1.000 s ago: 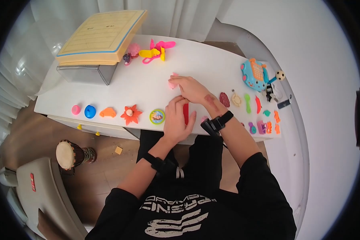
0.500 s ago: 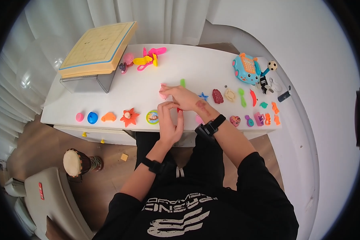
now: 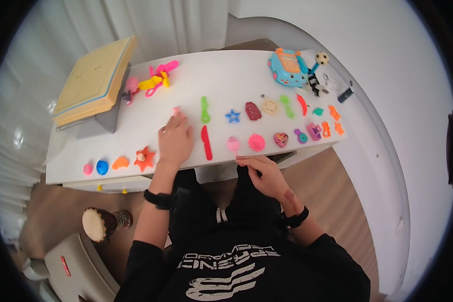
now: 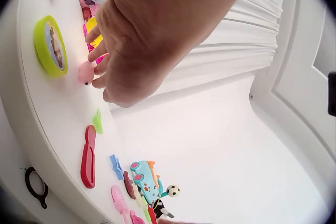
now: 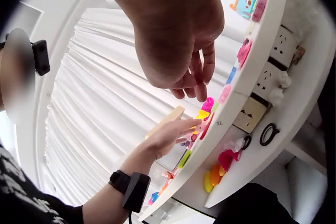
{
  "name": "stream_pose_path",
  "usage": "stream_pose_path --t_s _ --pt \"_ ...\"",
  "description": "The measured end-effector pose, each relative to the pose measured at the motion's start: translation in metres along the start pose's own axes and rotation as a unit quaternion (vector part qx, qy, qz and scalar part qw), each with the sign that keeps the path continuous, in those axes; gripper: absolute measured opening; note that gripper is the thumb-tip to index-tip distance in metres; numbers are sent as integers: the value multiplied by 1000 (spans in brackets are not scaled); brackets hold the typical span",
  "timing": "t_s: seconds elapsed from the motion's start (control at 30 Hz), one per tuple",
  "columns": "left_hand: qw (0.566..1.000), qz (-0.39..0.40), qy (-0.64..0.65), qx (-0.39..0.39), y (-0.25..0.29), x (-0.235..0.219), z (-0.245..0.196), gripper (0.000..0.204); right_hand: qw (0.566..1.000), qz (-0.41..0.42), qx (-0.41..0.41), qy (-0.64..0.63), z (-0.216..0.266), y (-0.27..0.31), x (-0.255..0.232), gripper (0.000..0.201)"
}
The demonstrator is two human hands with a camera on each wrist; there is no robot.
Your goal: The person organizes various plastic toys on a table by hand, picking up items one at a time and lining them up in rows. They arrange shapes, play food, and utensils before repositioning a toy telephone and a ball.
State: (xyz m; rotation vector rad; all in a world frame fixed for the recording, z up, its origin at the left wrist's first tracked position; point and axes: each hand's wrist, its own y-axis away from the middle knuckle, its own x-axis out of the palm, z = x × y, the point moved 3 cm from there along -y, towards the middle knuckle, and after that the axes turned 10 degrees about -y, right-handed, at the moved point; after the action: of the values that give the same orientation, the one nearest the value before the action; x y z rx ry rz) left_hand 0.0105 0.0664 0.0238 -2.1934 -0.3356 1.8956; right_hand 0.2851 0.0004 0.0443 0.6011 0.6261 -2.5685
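Observation:
In the head view, my left hand point(image 3: 176, 141) reaches over the white table, its fingertips at a small pink toy point(image 3: 176, 110). The left wrist view has that pink toy point(image 4: 85, 73) against the spread fingers of my left hand point(image 4: 123, 58). A round green-rimmed disc point(image 4: 54, 47) lies beside it; my left hand hides it in the head view. To the right are a red knife-shaped toy point(image 3: 206, 143) and a green toy point(image 3: 205, 109). My right hand point(image 3: 264, 175), holding nothing visible, is at the front edge, fingertips just below a pink round-headed toy point(image 3: 233, 144).
Several small toys line the right side, including a blue star point(image 3: 232, 116) and a heart point(image 3: 281, 139). A toy telephone point(image 3: 289, 68) stands behind them. At the left are a board box point(image 3: 93, 80) on a stand, an orange flower shape point(image 3: 145, 158) and a blue lid point(image 3: 102, 167).
My right hand has left the pink toy and drawn back right to the front edge. My left hand has moved from beside the red toy to the pink toy. The head view has shifted.

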Motion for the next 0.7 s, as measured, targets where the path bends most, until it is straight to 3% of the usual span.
stream_pose_path --t_s 0.27,0.37,0.43,0.5,0.53,0.57,0.6,0.67,0.7 --pt "998 42 -15 -35 6 -4 27 42 985 -173 19 1 -21 15 -49 34" --pt "999 37 0 -24 8 -4 29 44 984 -172 -45 23 -22 9 -43 33" --pt "1000 26 9 -13 10 -9 25 43 985 -162 -43 24 -23 15 -31 28" --pt "997 -55 32 32 16 -23 20 41 1000 13 -16 20 -22 26 -4 17" --pt "997 -55 31 36 23 -32 12 41 996 79 1 42 -29 36 14 12" --pt "988 -35 146 32 32 -43 -1 40 987 147 16 65 -43 45 32 10" --pt "966 -13 259 25 41 -54 -10 39 987 147 15 66 -61 53 41 10" --pt "881 191 431 44 62 -62 -21 37 936 252 244 9 -106 76 57 13" --pt "880 191 433 43 64 -70 -21 37 936 254 245 11 -109 78 61 13"
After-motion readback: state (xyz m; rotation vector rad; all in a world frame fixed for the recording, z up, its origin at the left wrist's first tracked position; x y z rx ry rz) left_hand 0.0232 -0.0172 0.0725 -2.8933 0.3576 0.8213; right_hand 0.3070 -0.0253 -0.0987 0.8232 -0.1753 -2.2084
